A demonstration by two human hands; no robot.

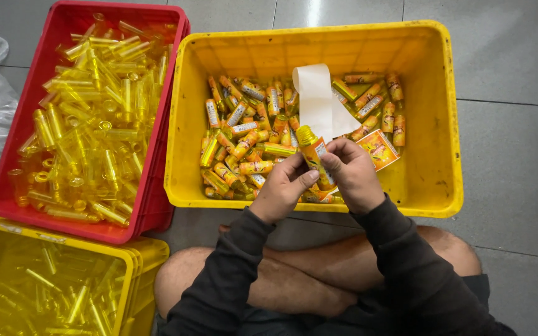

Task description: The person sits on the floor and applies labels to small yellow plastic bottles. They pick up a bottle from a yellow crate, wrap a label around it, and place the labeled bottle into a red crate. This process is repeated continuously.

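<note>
**Yellow tube in both hands, label half-settled**

Yellow plastic is everywhere I look from up here, but the piece that matters is the small yellow tube held above the near edge of the yellow crate. My left hand is curled around its lower part, fingers closed, thumb pressing toward the orange label. My right hand is closed on the tube from the other side, fingertips pinching the label's edge against the body. The cap end points up and away from me.

Risks as I judge them: the label could go on crooked or creased if the thumbs press before the edge lies square — the tube is round and slick, so it may roll under the pinch. A loose grip could also drop it among the labelled tubes below, where it would be hard to tell apart from the rest. The white backing strip curls just behind the hands, with a spare orange label beside it — either could snag on a finger or stick where it should not. The red crate of bare tubes sits well to the left, out of harm's way.
</note>
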